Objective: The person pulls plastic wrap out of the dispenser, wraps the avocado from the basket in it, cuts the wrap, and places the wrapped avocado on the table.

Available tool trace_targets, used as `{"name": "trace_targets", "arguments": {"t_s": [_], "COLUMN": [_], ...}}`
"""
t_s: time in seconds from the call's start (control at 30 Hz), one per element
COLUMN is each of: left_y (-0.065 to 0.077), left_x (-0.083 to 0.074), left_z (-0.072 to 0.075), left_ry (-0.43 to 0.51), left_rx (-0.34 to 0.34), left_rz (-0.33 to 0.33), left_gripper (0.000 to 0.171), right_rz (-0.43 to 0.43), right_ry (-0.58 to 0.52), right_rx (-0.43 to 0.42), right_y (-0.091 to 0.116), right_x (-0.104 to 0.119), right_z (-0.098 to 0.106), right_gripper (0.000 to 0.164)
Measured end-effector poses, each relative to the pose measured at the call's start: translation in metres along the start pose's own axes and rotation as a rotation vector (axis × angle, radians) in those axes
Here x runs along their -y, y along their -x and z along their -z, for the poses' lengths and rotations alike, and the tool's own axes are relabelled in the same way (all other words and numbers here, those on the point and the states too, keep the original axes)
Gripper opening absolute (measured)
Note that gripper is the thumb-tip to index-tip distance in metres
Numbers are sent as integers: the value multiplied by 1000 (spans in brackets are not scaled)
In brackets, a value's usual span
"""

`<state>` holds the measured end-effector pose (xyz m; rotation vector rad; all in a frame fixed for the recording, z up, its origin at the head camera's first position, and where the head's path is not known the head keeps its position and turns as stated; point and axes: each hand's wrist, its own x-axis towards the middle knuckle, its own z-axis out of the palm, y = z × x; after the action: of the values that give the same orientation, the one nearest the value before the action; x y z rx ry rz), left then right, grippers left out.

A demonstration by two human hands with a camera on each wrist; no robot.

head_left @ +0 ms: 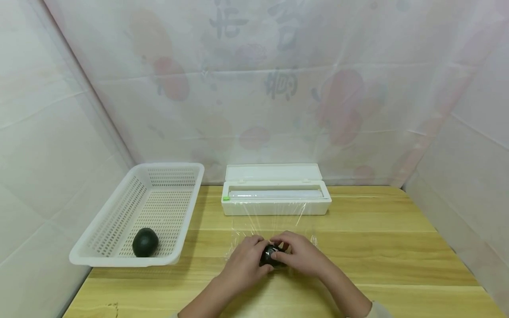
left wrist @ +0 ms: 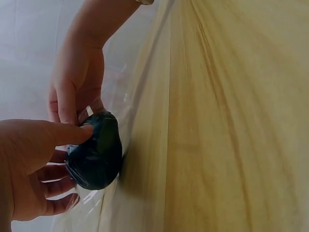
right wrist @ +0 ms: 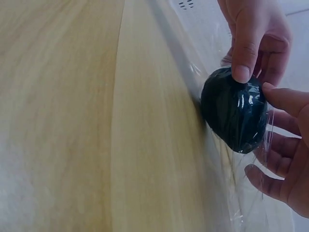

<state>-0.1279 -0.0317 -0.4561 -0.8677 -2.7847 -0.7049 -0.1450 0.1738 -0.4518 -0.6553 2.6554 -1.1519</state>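
Note:
A dark green avocado (head_left: 271,253) with a glossy layer of plastic wrap on it sits between both hands near the front of the table. My left hand (head_left: 247,260) holds it from the left, its thumb (left wrist: 72,134) pressed on the skin and the other fingers behind. From the right, my right hand (head_left: 300,253) grips the same avocado (right wrist: 234,113), thumb on its near side. A clear sheet of plastic wrap (head_left: 274,223) stretches from the avocado back to the white dispenser box (head_left: 276,209). Loose film gathers around the fingers in both wrist views.
The dispenser's lid (head_left: 273,171) stands raised over a roll of wrap (head_left: 275,194), with a small green tab (head_left: 226,198) at its left end. To the left, a white perforated basket (head_left: 197,194) holds another dark avocado (head_left: 145,242). Fabric walls (head_left: 254,110) border the wooden table (head_left: 381,247).

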Motion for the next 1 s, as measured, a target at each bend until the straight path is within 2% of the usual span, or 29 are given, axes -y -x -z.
{"name": "trace_targets", "arguments": {"t_s": [0.1, 0.17, 0.3, 0.37, 0.47, 0.6, 0.73, 0.87, 1.0], "left_y": [-3, -5, -7, -8, -10, -11, -12, -10, -8], "left_x": [3, 4, 6, 7, 8, 10, 11, 12, 11], "left_z": [-1, 0, 1, 2, 3, 3, 2, 1, 4], "left_ry": [14, 21, 28, 36, 43, 87, 166, 187, 115], "left_rx": [17, 32, 56, 61, 69, 100, 113, 90, 24], "left_rz": [13, 23, 31, 37, 44, 81, 126, 132, 104], "left_gripper": [48, 48, 46, 44, 42, 50, 58, 58, 55], "right_rz": [-28, -17, 80, 129, 158, 119, 107, 97, 74], "right_ry": [-22, 15, 105, 129, 149, 163, 161, 145, 111], "right_rx": [-48, -106, -195, -188, -145, -112, -114, -119, -116], "right_y": [1, 1, 3, 4, 4, 3, 1, -2, -6], "right_x": [-1, -2, -1, 0, 2, 2, 1, -2, -5], "right_z": [0, 0, -2, -3, -4, -5, -5, -4, -3], "right_gripper": [43, 42, 28, 24, 32, 44, 44, 40, 39]}}
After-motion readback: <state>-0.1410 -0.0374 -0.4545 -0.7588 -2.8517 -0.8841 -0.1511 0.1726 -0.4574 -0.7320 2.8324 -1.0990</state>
